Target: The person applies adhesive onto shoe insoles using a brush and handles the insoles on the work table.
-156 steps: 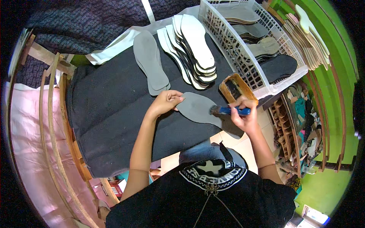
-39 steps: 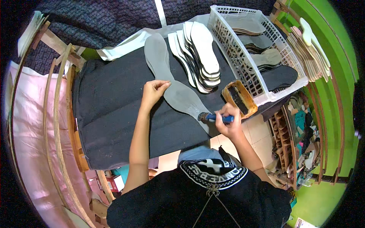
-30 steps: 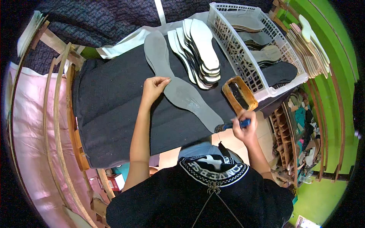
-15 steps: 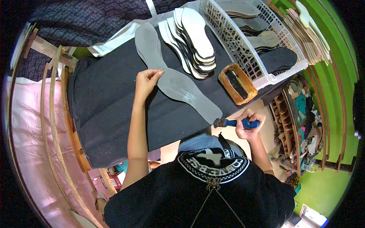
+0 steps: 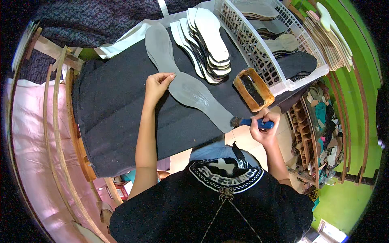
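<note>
A grey insole (image 5: 198, 97) lies slantwise on the black cloth, a wet shine on its middle. With thumb and fingers pinched, my left hand (image 5: 159, 87) grips its far rounded end. My right hand (image 5: 265, 125) is wrapped round the blue handle of a brush (image 5: 261, 123), whose dark bristles touch the insole's near right end. Beyond my left hand lie more grey insoles (image 5: 158, 44), partly overlapping. An open tan container (image 5: 239, 84), its walls coated with amber residue and its inside dark, stands just past my right hand.
Stacked white-topped insoles (image 5: 210, 36) lie on the far side of the black-covered table (image 5: 117, 109). To their right a white plastic basket (image 5: 289, 84) holds grey and black insoles. More pieces (image 5: 324, 40) are stacked at the green wall; a shelf of scraps (image 5: 320, 133) stands below.
The brush in my right hand has moved slightly up and left, from the insole's near tip onto its right edge. My left hand keeps its pinch in nearly the same place.
</note>
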{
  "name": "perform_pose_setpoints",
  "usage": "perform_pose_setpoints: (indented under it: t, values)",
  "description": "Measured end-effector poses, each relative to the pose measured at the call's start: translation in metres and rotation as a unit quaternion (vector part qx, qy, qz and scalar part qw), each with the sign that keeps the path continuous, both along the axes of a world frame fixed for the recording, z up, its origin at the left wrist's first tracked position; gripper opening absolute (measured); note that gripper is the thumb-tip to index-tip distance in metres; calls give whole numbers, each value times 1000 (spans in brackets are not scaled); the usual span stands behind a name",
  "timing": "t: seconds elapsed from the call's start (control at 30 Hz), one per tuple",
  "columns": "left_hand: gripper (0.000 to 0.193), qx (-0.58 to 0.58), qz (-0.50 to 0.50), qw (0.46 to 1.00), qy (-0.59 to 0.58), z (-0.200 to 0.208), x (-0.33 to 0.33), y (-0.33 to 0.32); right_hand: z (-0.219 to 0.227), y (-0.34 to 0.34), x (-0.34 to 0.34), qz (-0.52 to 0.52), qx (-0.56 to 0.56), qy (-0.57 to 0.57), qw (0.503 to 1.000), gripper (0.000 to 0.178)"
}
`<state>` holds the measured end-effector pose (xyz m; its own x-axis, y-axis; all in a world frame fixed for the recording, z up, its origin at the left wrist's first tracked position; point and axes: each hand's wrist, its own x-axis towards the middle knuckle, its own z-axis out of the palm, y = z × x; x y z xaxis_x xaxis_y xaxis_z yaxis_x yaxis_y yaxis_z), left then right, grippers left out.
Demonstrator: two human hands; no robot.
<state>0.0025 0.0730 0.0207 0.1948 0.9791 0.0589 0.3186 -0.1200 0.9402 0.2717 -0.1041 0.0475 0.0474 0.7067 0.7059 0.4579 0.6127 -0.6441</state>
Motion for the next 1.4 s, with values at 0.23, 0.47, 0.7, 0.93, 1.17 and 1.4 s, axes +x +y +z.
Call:
perform_pose_setpoints:
  t: [0.23, 0.47, 0.7, 0.93, 1.17, 1.4]
  values:
    - [18, -7, -1, 1000, -8, -1, 3, 1, 14, 30, -28, -11, 29, -25, 999, 35]
    - [18, -8, 3, 1000, -20, 2, 2, -1, -11, -6, -5, -37, 28, 16, 999, 35]
    - [19, -6, 4, 1000, -5, 3, 2, -1, 8, -26, 8, -63, -35, 47, 996, 27]
    - [18, -1, 5, 999, -43, -7, -1, 0, 25, -15, 4, -104, 0, 150, 983, 21]
    - [18, -18, 0, 999, -30, 3, 1, -3, 22, -7, -13, -53, 27, 121, 991, 24]
    - [19, -9, 7, 1000, -20, 2, 3, -3, -10, -8, -19, 1, 6, 81, 997, 25]
